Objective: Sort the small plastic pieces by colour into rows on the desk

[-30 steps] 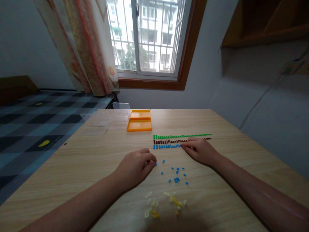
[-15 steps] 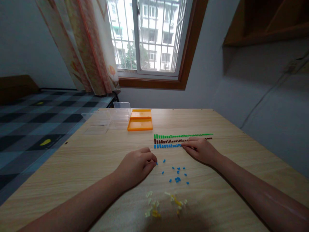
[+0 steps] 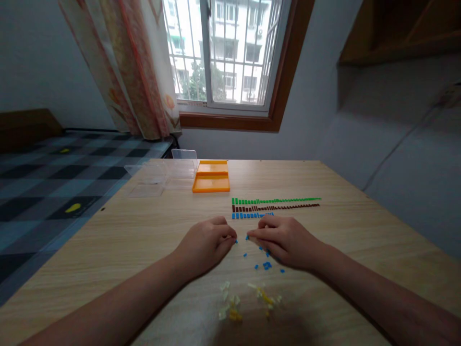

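A: What's changed w/ the right hand (image 3: pixel 284 242)?
B: It's off the far end of the blue row (image 3: pixel 251 216) and back near the body, now over the loose blue bits (image 3: pixel 265 265). Thumb and forefinger are pinched together at one blue bit (image 3: pixel 247 237), other fingers curled under. Looks like a fresh pick-up, but the bit is tiny, so can't tell if it's lifted or just touched.
A: Left hand (image 3: pixel 209 245)?
B: Hasn't moved. Loose fist resting on the table (image 3: pixel 144 230), fingertips tucked; a blue speck sits right at the tips. Can't tell if it holds anything.
A: Rows?
B: Green row (image 3: pixel 275 200) and brown row (image 3: pixel 275 207) lie full length, side by side. Blue is shorter, just nearer than brown. I'd say the last bit got placed and the next is being fetched.
A: Other stuff?
B: Yellow bits (image 3: pixel 245 300) nearest the body, orange tray (image 3: pixel 211 176) and clear lid (image 3: pixel 151 178) at the far left.
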`<action>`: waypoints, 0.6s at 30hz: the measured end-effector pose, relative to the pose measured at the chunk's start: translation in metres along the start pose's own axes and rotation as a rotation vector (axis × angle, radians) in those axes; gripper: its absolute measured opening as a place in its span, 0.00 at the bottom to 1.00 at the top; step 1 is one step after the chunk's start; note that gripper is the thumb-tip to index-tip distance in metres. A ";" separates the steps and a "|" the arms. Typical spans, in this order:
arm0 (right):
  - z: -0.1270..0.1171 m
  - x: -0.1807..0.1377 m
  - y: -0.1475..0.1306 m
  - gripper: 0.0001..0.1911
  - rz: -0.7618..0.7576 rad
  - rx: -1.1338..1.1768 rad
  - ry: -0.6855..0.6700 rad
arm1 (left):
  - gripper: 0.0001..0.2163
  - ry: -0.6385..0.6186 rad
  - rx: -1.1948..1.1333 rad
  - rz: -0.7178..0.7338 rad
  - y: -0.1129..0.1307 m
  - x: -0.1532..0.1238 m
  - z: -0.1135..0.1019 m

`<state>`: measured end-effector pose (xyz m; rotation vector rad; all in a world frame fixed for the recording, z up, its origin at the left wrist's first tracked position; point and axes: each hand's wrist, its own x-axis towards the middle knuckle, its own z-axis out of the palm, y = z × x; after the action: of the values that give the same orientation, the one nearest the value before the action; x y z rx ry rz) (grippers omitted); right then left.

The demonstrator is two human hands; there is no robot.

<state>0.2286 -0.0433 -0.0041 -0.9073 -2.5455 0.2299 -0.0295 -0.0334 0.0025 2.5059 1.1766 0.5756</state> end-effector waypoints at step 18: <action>-0.007 -0.012 0.023 0.12 0.105 -0.122 -0.004 | 0.08 -0.042 0.009 -0.002 -0.003 0.000 -0.001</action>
<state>0.2530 -0.0334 -0.0081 -1.0883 -2.5412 0.1082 -0.0320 -0.0312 0.0020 2.5116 1.1685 0.5153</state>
